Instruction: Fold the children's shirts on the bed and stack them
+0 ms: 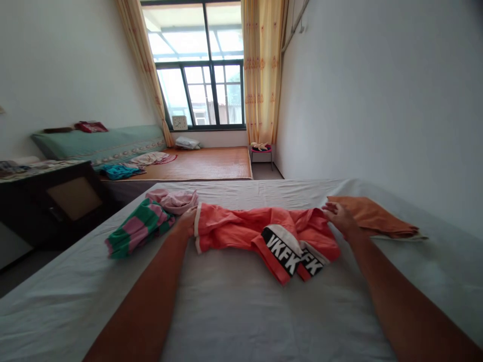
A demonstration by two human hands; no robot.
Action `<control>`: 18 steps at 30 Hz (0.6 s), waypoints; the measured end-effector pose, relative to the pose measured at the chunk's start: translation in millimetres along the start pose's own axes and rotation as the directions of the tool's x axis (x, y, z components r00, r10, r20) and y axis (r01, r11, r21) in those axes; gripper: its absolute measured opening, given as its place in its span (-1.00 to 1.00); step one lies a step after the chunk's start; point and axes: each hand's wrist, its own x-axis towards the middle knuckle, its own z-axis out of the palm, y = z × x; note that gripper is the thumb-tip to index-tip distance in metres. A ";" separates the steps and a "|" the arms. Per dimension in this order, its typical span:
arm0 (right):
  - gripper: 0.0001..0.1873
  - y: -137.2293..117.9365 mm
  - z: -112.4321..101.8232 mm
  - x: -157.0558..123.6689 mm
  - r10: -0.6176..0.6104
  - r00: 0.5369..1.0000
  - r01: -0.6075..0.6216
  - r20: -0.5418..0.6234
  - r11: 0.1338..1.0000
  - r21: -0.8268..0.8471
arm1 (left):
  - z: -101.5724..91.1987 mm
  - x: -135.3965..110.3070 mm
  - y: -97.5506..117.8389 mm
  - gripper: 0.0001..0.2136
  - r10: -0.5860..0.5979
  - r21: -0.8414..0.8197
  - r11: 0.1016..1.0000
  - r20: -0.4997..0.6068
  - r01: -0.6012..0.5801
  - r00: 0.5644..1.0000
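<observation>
A coral-red shirt [234, 229] lies sideways across the bed, folded lengthwise. Its sleeves, banded in black with white "VKFK" letters, point toward me. At the white-trimmed left end, my left hand [185, 222] is closed on the edge, its fingertips partly hidden. My right hand [340, 217] pinches the far corner of the shirt's right end between thumb and fingers. Just beyond my left hand lie a crumpled pink garment [177, 201] and a green-and-pink checked garment [138, 229]. Behind my right hand rests a folded orange cloth [381, 216].
A pale sheet [234, 311] covers the bed under the clothes. Past its far edge stands a second bed with a brown mat [211, 161], holding a blue garment [119, 171]. On the left is a dark cabinet [71, 196]; a white wall [377, 100] borders the right side.
</observation>
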 end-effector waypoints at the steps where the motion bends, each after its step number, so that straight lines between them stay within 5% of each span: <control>1: -0.55 -7.0 1.0 -4.5 -0.057 0.998 0.058 0.027 0.998 -0.027 | 0.2 -0.7 -3.4 -0.60 -0.020 -0.017 1.000 -0.025 0.019 0.999; 3: -0.50 -25.9 5.4 -18.7 -0.214 0.938 0.236 0.271 0.971 -0.050 | -1.0 -2.7 -6.3 -0.50 -0.058 -0.073 0.996 -0.075 0.052 0.996; 5: -0.49 -47.2 15.5 -38.1 -0.327 0.736 0.403 0.593 0.915 0.004 | -3.4 -5.8 -5.7 -0.41 -0.084 -0.117 0.990 -0.081 0.074 0.993; 7: -0.56 -65.8 29.9 -57.5 -0.370 0.570 0.528 0.734 0.849 0.018 | -6.0 -8.9 -4.5 -0.35 -0.082 -0.126 0.989 -0.049 0.075 0.995; 9: -0.69 -79.6 43.4 -70.0 -0.382 0.504 0.600 0.775 0.800 0.004 | -8.3 -10.6 -4.9 -0.32 -0.073 -0.124 0.990 0.001 0.072 0.997; 12: -0.80 -94.7 53.0 -65.7 -0.343 0.483 0.561 0.806 0.828 0.016 | -10.5 -8.6 -9.6 -0.32 -0.054 -0.126 0.990 0.051 0.060 0.997; 15: -0.69 -112.7 53.5 -33.4 -0.177 0.481 0.326 0.859 0.945 0.012 | -11.3 -3.5 -16.2 -0.33 -0.019 -0.137 0.990 0.049 0.025 0.999; 17: -0.63 -127.8 54.7 -1.5 -0.133 0.593 0.117 0.794 0.990 0.078 | -11.5 -0.4 -19.7 -0.33 0.003 -0.147 0.989 0.007 -0.002 1.000; 18: -0.62 -135.4 55.9 15.4 -0.149 0.708 0.043 0.691 0.985 0.168 | -11.8 0.8 -20.8 -0.33 0.011 -0.154 0.988 -0.026 -0.015 1.000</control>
